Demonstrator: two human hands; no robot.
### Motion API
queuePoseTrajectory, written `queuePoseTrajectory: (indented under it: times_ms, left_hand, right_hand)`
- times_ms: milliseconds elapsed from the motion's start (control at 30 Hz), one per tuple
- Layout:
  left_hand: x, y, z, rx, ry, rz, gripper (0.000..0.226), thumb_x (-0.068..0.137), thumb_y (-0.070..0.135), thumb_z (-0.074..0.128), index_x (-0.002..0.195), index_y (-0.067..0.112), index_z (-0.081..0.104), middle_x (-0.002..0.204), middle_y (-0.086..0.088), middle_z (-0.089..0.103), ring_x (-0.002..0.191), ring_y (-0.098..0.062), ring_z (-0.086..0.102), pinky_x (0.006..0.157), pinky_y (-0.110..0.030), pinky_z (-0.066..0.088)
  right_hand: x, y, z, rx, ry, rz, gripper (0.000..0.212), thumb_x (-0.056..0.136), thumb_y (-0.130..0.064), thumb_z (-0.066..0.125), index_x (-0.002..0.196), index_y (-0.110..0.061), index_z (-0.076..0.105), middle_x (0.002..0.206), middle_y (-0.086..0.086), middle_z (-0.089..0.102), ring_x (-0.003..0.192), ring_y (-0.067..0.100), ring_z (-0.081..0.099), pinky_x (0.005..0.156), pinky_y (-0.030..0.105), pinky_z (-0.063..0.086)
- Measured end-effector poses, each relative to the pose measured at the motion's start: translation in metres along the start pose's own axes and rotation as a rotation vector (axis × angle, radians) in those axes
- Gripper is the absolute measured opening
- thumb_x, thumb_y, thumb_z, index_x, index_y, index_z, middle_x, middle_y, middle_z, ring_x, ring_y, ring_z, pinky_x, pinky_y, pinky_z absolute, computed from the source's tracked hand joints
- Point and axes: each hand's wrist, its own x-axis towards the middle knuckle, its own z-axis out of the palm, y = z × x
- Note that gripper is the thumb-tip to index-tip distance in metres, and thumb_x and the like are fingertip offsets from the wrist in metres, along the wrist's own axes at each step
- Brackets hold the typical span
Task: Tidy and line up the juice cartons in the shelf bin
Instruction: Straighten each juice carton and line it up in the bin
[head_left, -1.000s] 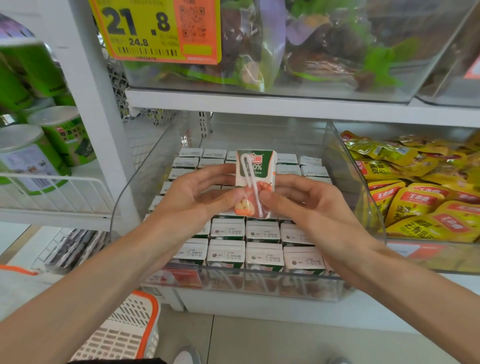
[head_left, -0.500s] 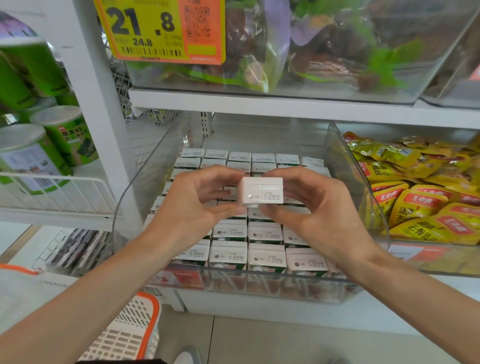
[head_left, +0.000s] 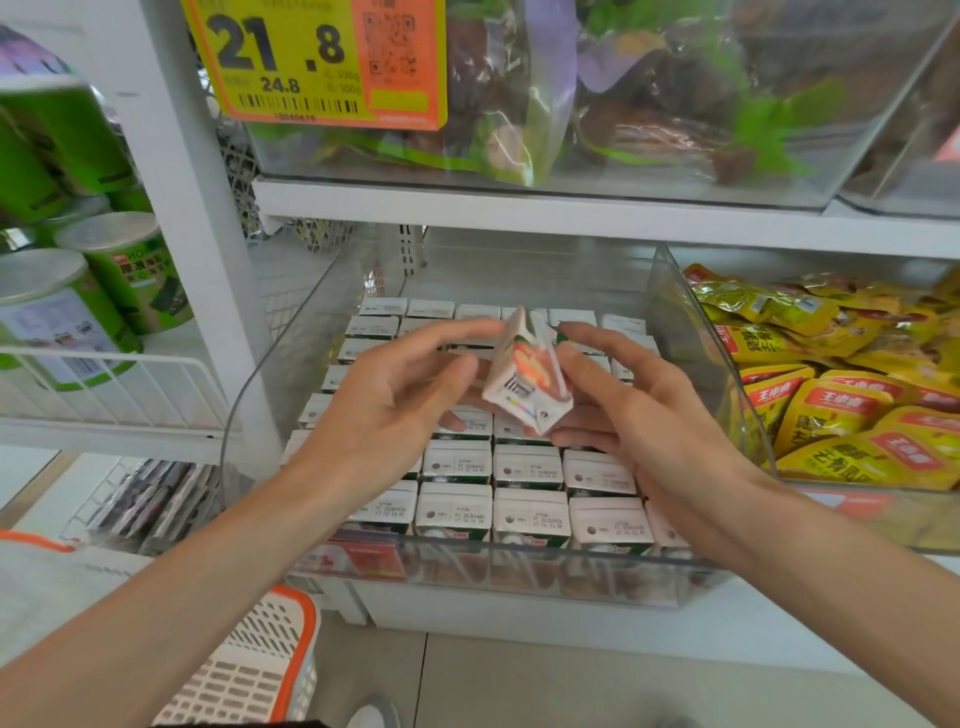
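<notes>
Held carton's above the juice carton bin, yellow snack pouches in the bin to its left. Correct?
Wrong side. The head view shows the yellow snack pouches in the bin to the right of the juice carton bin, not its left. The held carton is above the juice carton bin, gripped by the right hand.

One loose carton (head_left: 524, 371) tilted, white bottom end toward camera (orange fruit print on its side), raised above neat rows of white-topped juice cartons (head_left: 529, 512) standing upright in clear shelf bin (head_left: 519, 564).
</notes>
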Motion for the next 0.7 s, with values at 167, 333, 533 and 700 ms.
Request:
queuePoseTrajectory:
  times_ms: [167, 333, 533, 700]
  left_hand:
    - [0.0, -0.0009, 0.0031, -0.02, -0.045, 0.001, 0.041, 0.098, 0.029, 0.061, 0.139, 0.036, 0.062, 0.12, 0.011, 0.076, 0.101, -0.014, 0.076, 0.078, -0.028, 0.062]
    - [0.0004, -0.0004, 0.0041, -0.038, -0.053, 0.004, 0.043, 0.093, 0.038, 0.064, 0.135, 0.044, 0.062, 0.118, 0.012, 0.076, 0.101, -0.013, 0.076, 0.077, -0.025, 0.061]
    - [-0.0009, 0.0005, 0.0022, -0.067, -0.066, -0.018, 0.045, 0.098, 0.034, 0.061, 0.143, 0.036, 0.06, 0.118, 0.012, 0.077, 0.104, -0.011, 0.076, 0.082, -0.027, 0.063]
    - [-0.0009, -0.0007, -0.0001, -0.057, -0.051, -0.069, 0.052, 0.093, 0.035, 0.068, 0.144, 0.038, 0.058, 0.115, 0.018, 0.078, 0.104, -0.005, 0.075, 0.083, -0.019, 0.06]
  right_hand:
    - [0.0035, -0.0082, 0.0017, 0.033, -0.028, 0.127, 0.035, 0.108, -0.039, 0.056, 0.119, -0.011, 0.073, 0.092, 0.019, 0.081, 0.082, 0.028, 0.081, 0.061, 0.022, 0.061]
    - [0.005, -0.0096, 0.0007, 0.016, -0.068, 0.155, 0.041, 0.112, -0.039, 0.046, 0.114, -0.009, 0.074, 0.093, 0.018, 0.081, 0.085, 0.026, 0.082, 0.063, 0.022, 0.062]
    - [0.0051, -0.0065, 0.0021, 0.025, -0.06, 0.061, 0.028, 0.108, -0.034, 0.059, 0.133, -0.023, 0.063, 0.101, 0.012, 0.082, 0.095, 0.026, 0.081, 0.072, 0.023, 0.063]
    - [0.0024, -0.0065, 0.0043, -0.003, -0.014, -0.043, 0.04, 0.1, -0.028, 0.072, 0.135, -0.032, 0.053, 0.102, 0.008, 0.083, 0.098, 0.022, 0.08, 0.086, 0.028, 0.064]
